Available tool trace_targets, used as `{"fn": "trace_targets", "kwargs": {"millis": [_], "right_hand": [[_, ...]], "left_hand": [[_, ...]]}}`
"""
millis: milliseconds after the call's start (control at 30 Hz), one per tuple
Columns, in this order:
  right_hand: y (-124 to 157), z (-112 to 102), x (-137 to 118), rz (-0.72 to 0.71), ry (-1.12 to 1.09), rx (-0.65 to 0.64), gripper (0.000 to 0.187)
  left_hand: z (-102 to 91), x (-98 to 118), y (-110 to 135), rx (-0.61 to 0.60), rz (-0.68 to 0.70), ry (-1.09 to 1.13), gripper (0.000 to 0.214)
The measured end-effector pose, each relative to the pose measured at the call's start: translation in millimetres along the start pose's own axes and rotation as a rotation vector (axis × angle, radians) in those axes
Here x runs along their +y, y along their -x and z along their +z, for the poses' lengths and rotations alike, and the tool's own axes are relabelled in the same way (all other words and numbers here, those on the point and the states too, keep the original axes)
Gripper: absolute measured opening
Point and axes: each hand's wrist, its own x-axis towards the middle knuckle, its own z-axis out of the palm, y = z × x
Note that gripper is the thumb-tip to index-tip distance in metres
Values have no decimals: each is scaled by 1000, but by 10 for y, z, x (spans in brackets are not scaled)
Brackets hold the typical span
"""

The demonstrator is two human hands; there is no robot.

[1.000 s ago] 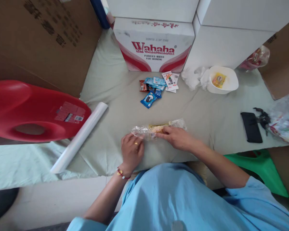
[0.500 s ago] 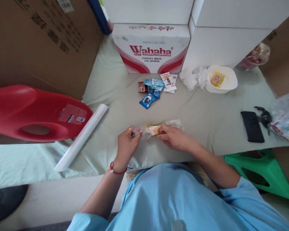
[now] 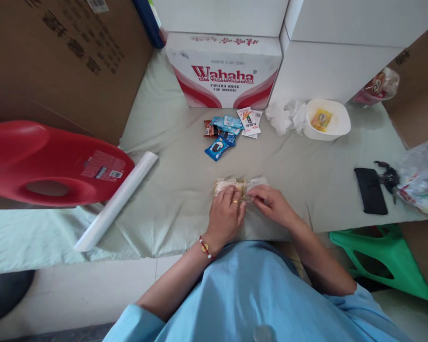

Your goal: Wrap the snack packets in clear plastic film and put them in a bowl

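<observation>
Moved since the earlier frame: left hand (image 3: 226, 213), from the loose left end of the wrapped packet (image 3: 222, 184) onto its body; right hand (image 3: 273, 204), a little toward the packet's right end. Packet: lying near the front edge of the cloth-covered bench (image 3: 178, 202). Left grip: fingers laid together over the packet; whether they clasp it, cannot tell. Right grip: thumb and forefinger apparently pinching clear film. Handling, as judged: light, soft, rather slippery; best held by the body, as the film may tear. Materials: crinkled transparent film, yellowish oblong contents; wrinkled pale cloth; smooth white cylindrical roll (image 3: 117, 202); rounded red plastic jug (image 3: 66, 154); boxy cardboard carton (image 3: 224, 73).
</observation>
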Motion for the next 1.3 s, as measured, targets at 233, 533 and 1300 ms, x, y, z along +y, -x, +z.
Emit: {"fn": "trace_targets", "kwargs": {"millis": [233, 533, 1300], "right_hand": [[88, 67, 193, 267, 356, 292, 16], [-422, -121, -182, 394, 84, 90, 15], [-521, 650, -572, 201, 495, 54, 35]], "left_hand": [[6, 3, 127, -52, 26, -134, 50], [-9, -30, 163, -91, 65, -148, 55], [-466, -514, 607, 38, -102, 319, 22]]}}
